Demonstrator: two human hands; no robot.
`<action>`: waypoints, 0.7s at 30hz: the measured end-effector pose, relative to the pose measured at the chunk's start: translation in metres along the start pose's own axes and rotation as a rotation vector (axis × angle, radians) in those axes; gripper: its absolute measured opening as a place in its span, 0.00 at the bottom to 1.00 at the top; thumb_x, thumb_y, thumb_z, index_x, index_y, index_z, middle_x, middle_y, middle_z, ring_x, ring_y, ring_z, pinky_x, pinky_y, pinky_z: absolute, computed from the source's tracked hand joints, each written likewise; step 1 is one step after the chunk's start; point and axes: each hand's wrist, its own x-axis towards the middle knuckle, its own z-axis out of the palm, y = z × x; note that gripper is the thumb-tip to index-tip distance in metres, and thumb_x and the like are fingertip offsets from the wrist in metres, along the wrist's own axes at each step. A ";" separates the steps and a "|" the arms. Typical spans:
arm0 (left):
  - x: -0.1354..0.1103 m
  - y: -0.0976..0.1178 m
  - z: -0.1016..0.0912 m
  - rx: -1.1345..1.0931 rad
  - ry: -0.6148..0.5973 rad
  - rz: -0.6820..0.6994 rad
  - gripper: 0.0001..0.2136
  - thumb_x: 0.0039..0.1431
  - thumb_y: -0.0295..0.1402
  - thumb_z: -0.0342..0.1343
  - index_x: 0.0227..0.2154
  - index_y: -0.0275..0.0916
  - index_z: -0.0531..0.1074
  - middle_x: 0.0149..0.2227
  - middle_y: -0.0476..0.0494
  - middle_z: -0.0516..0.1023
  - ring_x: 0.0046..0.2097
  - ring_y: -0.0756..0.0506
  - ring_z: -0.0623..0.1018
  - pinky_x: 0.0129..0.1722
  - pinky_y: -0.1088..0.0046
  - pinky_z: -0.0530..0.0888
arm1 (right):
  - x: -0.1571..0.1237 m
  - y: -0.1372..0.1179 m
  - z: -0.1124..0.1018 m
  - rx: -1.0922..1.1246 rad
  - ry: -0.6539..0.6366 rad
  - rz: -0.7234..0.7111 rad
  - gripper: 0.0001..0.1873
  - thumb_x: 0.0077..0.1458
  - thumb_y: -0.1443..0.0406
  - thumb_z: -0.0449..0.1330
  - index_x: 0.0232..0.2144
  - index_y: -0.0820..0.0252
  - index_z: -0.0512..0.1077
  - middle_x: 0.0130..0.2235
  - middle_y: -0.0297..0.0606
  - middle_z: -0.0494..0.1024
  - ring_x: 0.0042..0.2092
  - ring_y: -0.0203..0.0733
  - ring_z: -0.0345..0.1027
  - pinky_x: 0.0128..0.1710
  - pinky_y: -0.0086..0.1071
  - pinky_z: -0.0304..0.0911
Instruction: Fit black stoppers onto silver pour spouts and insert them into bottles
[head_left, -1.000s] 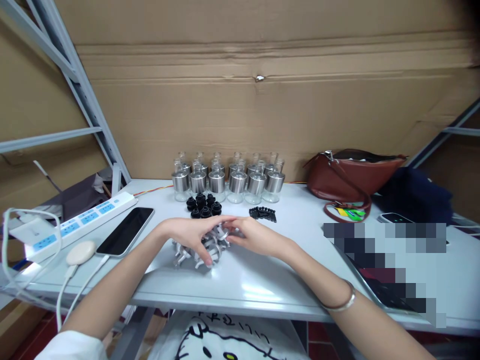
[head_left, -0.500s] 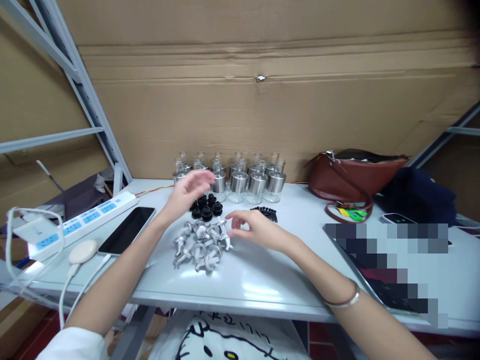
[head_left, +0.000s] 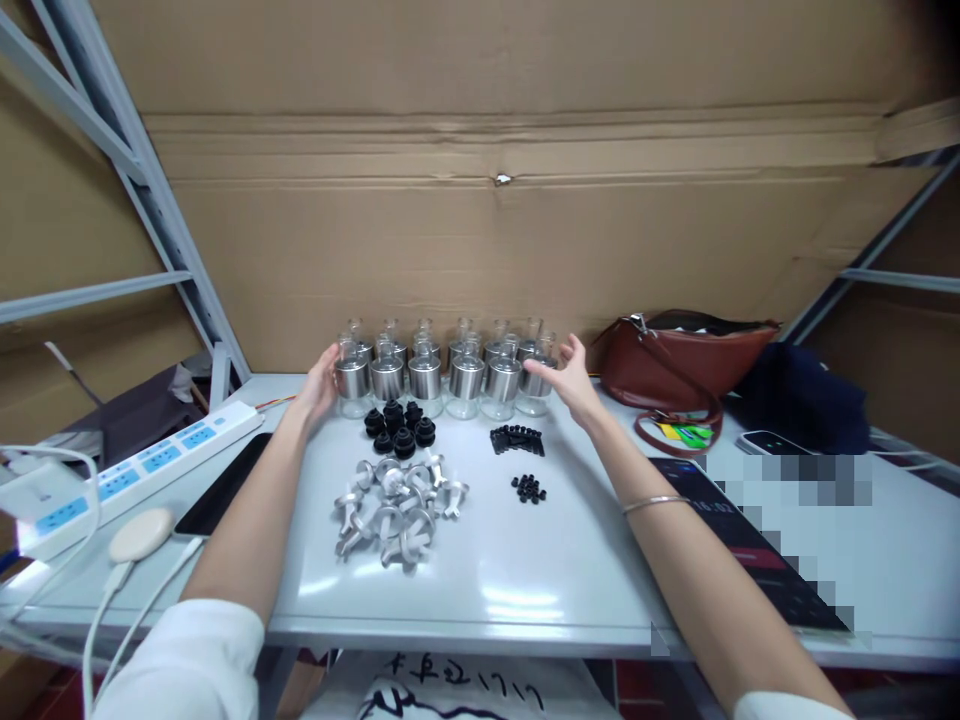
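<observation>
Glass bottles with metal sleeves [head_left: 466, 380] stand upright in two rows along the back of the table. My left hand [head_left: 321, 382] is at the left end of the rows, fingers stretched along the outer side of the leftmost front bottle [head_left: 353, 380]. At the opposite end, my right hand [head_left: 571, 380] is open, its thumb at the rightmost front bottle [head_left: 535, 386]. Whether either hand presses on the glass I cannot tell. Before the bottles lie black ribbed caps [head_left: 403, 441], a heap of silvery-white stemmed parts [head_left: 390, 505], short black strips [head_left: 516, 439] and tiny black pieces [head_left: 529, 489].
On the left are a white power strip [head_left: 161, 460], a phone [head_left: 225, 490] and a round white charger [head_left: 141, 534] with cables. A brown handbag [head_left: 686, 365], dark blue cloth [head_left: 802, 400] and a tablet [head_left: 757, 550] lie on the right. Cardboard [head_left: 465, 230] stands behind.
My hands have moved apart and away from me, from above the black caps and the silvery-white heap to both ends of the bottle rows. The tiny black pieces have come into view.
</observation>
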 end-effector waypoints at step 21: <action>-0.001 0.027 0.005 0.263 -0.149 0.062 0.44 0.31 0.34 0.72 0.55 0.36 0.59 0.57 0.31 0.65 0.59 0.35 0.66 0.60 0.55 0.59 | -0.009 0.006 0.013 -0.577 -0.054 -0.485 0.67 0.35 0.52 0.70 0.64 0.62 0.32 0.64 0.60 0.44 0.66 0.60 0.39 0.61 0.55 0.44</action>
